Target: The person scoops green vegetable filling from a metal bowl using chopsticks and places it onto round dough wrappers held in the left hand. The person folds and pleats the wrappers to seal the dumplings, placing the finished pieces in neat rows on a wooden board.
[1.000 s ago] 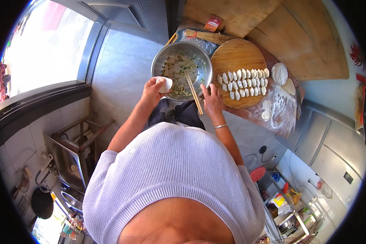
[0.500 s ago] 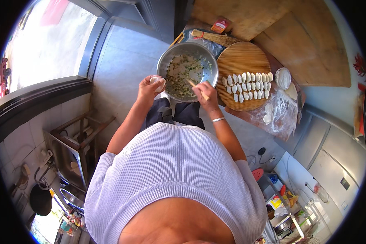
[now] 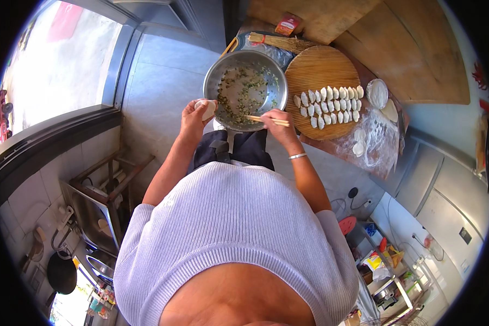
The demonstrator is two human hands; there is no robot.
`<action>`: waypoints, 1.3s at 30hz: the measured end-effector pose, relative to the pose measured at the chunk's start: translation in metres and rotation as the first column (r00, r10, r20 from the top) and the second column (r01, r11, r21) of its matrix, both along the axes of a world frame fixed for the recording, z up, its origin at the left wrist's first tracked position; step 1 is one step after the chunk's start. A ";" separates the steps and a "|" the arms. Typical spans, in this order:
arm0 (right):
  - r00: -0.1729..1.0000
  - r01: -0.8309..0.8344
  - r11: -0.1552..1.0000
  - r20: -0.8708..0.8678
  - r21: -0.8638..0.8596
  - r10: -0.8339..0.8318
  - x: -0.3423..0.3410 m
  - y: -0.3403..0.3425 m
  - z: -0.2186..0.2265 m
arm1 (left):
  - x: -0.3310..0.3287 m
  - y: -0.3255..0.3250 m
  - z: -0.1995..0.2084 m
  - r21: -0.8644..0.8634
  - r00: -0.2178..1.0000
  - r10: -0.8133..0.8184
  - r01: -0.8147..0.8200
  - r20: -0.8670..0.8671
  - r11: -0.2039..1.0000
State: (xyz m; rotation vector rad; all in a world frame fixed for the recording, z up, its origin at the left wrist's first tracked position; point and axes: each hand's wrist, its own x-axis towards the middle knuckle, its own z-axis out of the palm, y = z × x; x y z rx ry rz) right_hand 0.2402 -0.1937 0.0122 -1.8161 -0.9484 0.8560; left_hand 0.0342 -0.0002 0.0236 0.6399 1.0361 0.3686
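My left hand (image 3: pixel 192 120) is closed on a round white dumpling wrapper (image 3: pixel 205 110), held at the left rim of a steel bowl (image 3: pixel 281 96). Chopped green filling (image 3: pixel 239 89) is spread over the bowl's bottom and sides. Over the bowl's near right rim, my right hand (image 3: pixel 281 124) grips a pair of wooden chopsticks (image 3: pixel 255 118), their tips pointing left into the filling. On a round wooden board (image 3: pixel 323 62) to the right lie several rows of folded dumplings (image 3: pixel 331 106).
Right of the board stands a white, flour-dusted round container (image 3: pixel 377 93). Loose wrappers (image 3: pixel 358 142) lie on the floured table corner (image 3: pixel 377 157). Behind the bowl are a straw bundle (image 3: pixel 280 42) and a red packet (image 3: pixel 288 24). A metal-framed stand (image 3: pixel 100 201) is at the left.
The chopsticks have swung from slanting steeply to lying nearly level, with my right hand turned slightly rightward. My left hand still holds the wrapper. The whole view has shifted slightly.
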 end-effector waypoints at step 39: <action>0.328 0.541 0.794 -0.800 -0.277 -0.502 -0.057 -0.062 -0.034 | -0.040 -0.041 -0.060 -0.390 0.991 -0.073 0.023 -0.113 0.921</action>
